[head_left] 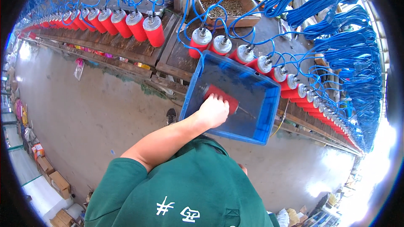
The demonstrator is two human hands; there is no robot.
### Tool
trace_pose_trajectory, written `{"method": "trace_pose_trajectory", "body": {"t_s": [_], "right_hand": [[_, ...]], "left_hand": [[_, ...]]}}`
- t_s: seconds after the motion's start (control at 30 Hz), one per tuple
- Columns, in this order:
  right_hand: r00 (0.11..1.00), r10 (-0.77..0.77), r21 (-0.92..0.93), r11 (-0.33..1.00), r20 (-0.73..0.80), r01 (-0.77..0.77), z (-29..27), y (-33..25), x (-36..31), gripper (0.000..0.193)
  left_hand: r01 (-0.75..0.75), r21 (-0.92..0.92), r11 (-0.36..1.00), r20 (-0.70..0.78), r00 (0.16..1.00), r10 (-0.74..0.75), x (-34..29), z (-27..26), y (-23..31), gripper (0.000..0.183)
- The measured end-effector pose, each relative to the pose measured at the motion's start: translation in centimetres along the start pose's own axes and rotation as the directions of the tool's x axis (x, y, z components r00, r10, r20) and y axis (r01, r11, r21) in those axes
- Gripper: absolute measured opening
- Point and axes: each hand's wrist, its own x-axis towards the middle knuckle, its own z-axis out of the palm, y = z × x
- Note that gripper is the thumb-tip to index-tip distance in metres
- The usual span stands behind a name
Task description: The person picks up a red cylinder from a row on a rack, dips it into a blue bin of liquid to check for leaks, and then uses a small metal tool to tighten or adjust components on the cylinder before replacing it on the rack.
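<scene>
My left hand (215,112) reaches into a blue plastic tray (235,137) with its fingers closed over a red cylinder (230,100). The cylinder lies tilted on its side, low in the tray; a thin rod shows beyond its lower right end. The tray's bottom looks dark, and whether liquid covers it I cannot tell. Of my right hand or arm only a small patch of skin (243,169) shows beside the green shirt, with its fingers hidden. Right behind the tray's far rim stand red cylinders with silver tops, the nearest one (201,38) wired with blue cord.
Long rows of similar red cylinders (155,31) line wooden benches (122,46) left and right. Coiled blue cables (353,63) lie thick at the right. An open cardboard box (229,6) of small brownish pieces sits behind the tray. Cartons (59,183) lie along the left wall.
</scene>
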Motion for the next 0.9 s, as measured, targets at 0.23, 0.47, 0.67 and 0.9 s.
{"method": "trace_pose_trajectory", "body": {"t_s": [0.23,0.47,0.67,0.9], "right_hand": [[1.000,0.004,-0.025,1.000,0.015,-0.003,0.2,-0.7,0.3,0.039],[1.000,0.000,-0.049,0.999,-0.024,-0.002,0.3,-0.3,0.6,0.037],[1.000,-0.023,-0.072,0.997,-0.012,0.022,0.5,-0.3,0.7,0.038],[1.000,-0.002,-0.074,0.997,-0.025,0.000,0.4,-1.3,-0.1,0.038]], "left_hand": [[-0.001,0.014,1.000,0.022,1.000,0.001,-0.1,0.3,0.1,0.059],[-0.007,0.004,1.000,0.015,1.000,0.007,-0.3,0.3,0.0,0.061],[-0.002,0.008,1.000,0.044,0.999,0.002,-0.1,0.2,0.1,0.063],[-0.002,0.009,1.000,0.044,0.999,0.001,-0.2,0.0,0.2,0.063]]}}
